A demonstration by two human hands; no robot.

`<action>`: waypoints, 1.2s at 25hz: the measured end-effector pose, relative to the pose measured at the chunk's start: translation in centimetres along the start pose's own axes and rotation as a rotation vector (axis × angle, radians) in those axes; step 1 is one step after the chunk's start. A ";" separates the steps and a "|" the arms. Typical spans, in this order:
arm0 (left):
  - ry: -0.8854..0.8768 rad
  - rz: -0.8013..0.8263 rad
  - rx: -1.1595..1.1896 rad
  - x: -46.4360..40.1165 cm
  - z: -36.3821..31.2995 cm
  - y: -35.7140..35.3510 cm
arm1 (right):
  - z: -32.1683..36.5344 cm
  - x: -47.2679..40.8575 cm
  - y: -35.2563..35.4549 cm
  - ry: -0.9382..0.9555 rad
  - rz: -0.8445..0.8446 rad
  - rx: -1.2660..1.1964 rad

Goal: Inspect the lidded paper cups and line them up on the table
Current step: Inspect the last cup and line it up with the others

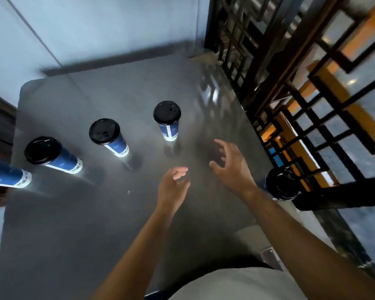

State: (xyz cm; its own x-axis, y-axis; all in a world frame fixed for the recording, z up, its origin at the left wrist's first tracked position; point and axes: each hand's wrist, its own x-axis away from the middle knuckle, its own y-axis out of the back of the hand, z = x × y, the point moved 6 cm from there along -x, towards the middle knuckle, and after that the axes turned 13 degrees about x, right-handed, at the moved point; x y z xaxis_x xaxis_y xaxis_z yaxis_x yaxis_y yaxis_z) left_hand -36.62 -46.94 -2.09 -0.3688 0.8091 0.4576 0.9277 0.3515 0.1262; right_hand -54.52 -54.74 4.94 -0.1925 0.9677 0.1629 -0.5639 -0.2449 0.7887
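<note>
Upright on the grey table (74, 224) stand blue paper cups with black lids, four of them strung in a loose diagonal line from the left edge toward the middle. Farthest along is the cup nearest the centre (167, 121), its white band at the foot and printed label facing the viewer. Next down the line comes the second cup (107, 136), then the third cup (51, 154), and the leftmost cup (7, 175) is cut by the frame edge so that its lid is out of sight. Each stands apart from its neighbours. A fifth cup (283, 184) sits well apart from the row at the table's right edge, just beside the dark lattice screen (290, 87), with mostly its lid showing.

Both hands hover over the bare tabletop between the row and that lone cup, holding nothing. On the left hand (173, 187) the fingers are loosely curled and relaxed; on the right hand (232, 163) they are spread and slightly bent, palm facing left. Neither touches a cup. Pale blue wall (95, 29) rises behind the table.
</note>
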 end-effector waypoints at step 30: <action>-0.160 0.212 0.130 9.1 -2.0 -17.7 | -14.3 4.1 9.3 0.155 0.452 -0.272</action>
State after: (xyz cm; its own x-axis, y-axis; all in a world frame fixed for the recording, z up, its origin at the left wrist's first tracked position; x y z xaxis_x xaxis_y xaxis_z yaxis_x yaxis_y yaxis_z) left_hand -56.26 -46.72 1.65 -0.1817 0.9312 0.3159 0.9735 0.2157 -0.0759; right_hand -72.04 -53.95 4.47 -0.5679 0.7475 0.3446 -0.5812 -0.6606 0.4752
